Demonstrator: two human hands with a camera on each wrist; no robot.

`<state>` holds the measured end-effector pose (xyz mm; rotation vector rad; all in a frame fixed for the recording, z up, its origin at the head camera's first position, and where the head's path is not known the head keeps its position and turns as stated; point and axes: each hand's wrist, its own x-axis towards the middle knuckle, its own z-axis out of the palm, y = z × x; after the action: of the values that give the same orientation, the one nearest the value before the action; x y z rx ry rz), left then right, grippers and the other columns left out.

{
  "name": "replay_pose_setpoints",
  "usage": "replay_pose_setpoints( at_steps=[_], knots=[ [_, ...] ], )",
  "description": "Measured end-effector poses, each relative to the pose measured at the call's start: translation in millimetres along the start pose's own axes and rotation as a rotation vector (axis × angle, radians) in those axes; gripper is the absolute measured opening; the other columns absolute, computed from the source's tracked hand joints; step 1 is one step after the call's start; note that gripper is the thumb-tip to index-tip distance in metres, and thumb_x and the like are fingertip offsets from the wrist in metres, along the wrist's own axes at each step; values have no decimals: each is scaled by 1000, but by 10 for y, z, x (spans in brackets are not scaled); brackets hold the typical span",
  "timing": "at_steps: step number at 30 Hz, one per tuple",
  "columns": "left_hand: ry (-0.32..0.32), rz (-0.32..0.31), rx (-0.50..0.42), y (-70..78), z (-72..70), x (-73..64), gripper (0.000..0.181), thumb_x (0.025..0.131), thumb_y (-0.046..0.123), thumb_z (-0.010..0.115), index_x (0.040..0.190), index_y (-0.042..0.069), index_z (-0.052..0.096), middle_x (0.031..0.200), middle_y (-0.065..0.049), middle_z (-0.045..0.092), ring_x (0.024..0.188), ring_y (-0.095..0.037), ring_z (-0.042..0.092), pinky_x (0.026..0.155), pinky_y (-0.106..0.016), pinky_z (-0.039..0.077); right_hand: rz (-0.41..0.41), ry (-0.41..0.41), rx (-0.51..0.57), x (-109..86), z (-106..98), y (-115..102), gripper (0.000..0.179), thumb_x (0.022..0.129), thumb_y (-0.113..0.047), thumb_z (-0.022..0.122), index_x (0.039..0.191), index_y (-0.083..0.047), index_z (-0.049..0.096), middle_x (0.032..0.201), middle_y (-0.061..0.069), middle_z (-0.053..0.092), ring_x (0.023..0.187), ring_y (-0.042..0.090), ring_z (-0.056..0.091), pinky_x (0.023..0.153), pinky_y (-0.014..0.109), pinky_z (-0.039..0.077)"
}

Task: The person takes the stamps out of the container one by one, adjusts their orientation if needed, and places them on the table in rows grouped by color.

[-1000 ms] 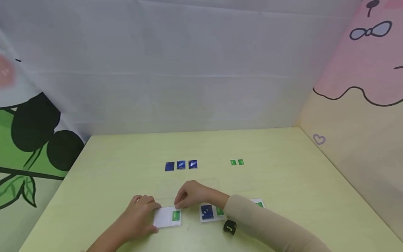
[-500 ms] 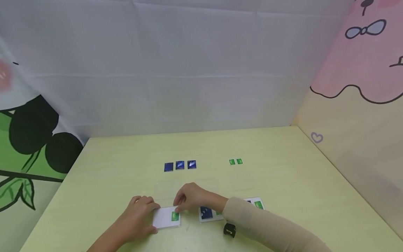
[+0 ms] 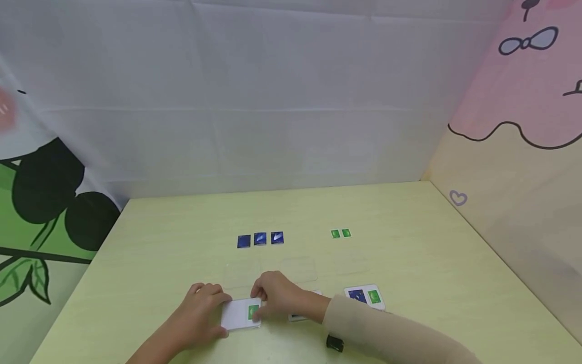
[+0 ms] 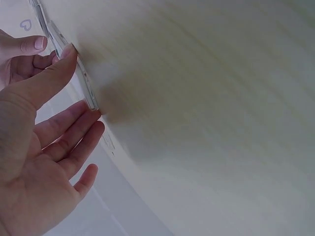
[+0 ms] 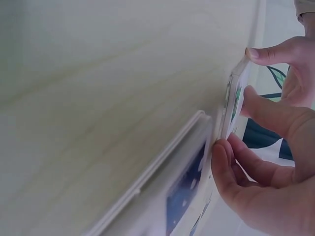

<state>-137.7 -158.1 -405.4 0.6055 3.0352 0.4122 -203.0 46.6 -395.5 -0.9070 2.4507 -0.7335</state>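
Note:
In the head view a white card in a clear case (image 3: pixel 235 314) lies on the table, a small green picture piece (image 3: pixel 252 309) at its right end. My left hand (image 3: pixel 200 312) grips the case's left end, thumb at the near corner and fingers at the far one. My right hand (image 3: pixel 278 294) holds the right end, its thumb at the green piece and its curled fingers by the far corner. In the right wrist view the thumb lies on the card's face, the fingers at its edge. Beside it stands a second case with a dark blue picture (image 5: pixel 186 196).
Three dark blue pieces (image 3: pixel 260 238) lie in a row farther back, with two green pieces (image 3: pixel 341 233) to their right. Clear covers (image 3: pixel 297 269) lie between. Another white card (image 3: pixel 377 306) carrying blue and green pieces sits beyond my right sleeve (image 3: pixel 364 321), which partly hides it.
My right hand has shifted slightly down along the card's right end, its thumb now lower on the green piece. My left hand keeps its place.

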Motion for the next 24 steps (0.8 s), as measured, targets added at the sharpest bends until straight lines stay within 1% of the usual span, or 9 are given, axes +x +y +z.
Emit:
replay_pose_setpoints(
  at_steps=[5,9,18,24],
  knots=[
    [22,14,5,-5,13,-15,52,56,33,90,98,9,70,90,5,61,87,-14,55,91,-48,40,10,14,-55,-18,36,-23,33,69,-21,86,94,-8,69,80,-6,57,70,-2,43,66,10,42],
    [21,15,1,-5,8,-13,52,57,32,89,98,9,70,90,5,61,87,-14,55,91,-48,40,14,21,-80,-15,40,-29,32,69,-21,86,94,-9,69,79,-6,56,70,-1,43,66,10,41],
    [2,4,-9,11,-6,-24,52,57,32,89,99,8,70,91,4,62,88,-15,56,92,-49,40,-25,31,-65,-3,39,-9,25,72,-18,85,90,-8,71,78,-4,61,68,-2,44,64,10,41],
    [-9,-9,-16,25,-34,-11,52,58,32,89,100,8,70,93,2,63,90,-16,56,94,-51,40,-8,16,-55,5,16,-18,32,68,-20,87,93,-8,70,80,-4,60,70,-2,45,66,10,42]
  ],
)
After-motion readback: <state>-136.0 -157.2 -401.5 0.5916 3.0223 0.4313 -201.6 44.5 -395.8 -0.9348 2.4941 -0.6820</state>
